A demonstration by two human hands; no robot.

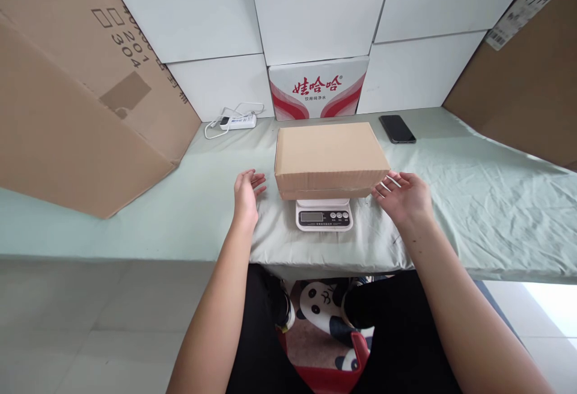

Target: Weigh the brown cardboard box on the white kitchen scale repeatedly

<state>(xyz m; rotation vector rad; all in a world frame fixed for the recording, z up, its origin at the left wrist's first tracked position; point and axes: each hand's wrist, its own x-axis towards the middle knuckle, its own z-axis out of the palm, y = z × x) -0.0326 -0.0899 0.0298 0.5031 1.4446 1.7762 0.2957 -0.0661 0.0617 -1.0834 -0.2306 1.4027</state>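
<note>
A closed brown cardboard box (331,157) rests on top of a small white kitchen scale (324,226), covering its weighing plate. The scale's display and buttons face me, and no digits can be read on the display. My left hand (247,193) is left of the box, apart from it, with its fingers spread and nothing in them. At the box's right front corner is my right hand (403,194), palm up and fingers apart. Its fingertips are close to the corner; whether they touch it, I cannot tell.
A black phone (396,129) lies at the back right of the cloth-covered table (469,214). At the back left is a white power strip (238,121) with a cable. White boxes and a red-and-white carton (319,89) line the back. Large cardboard panels (90,93) stand at both sides.
</note>
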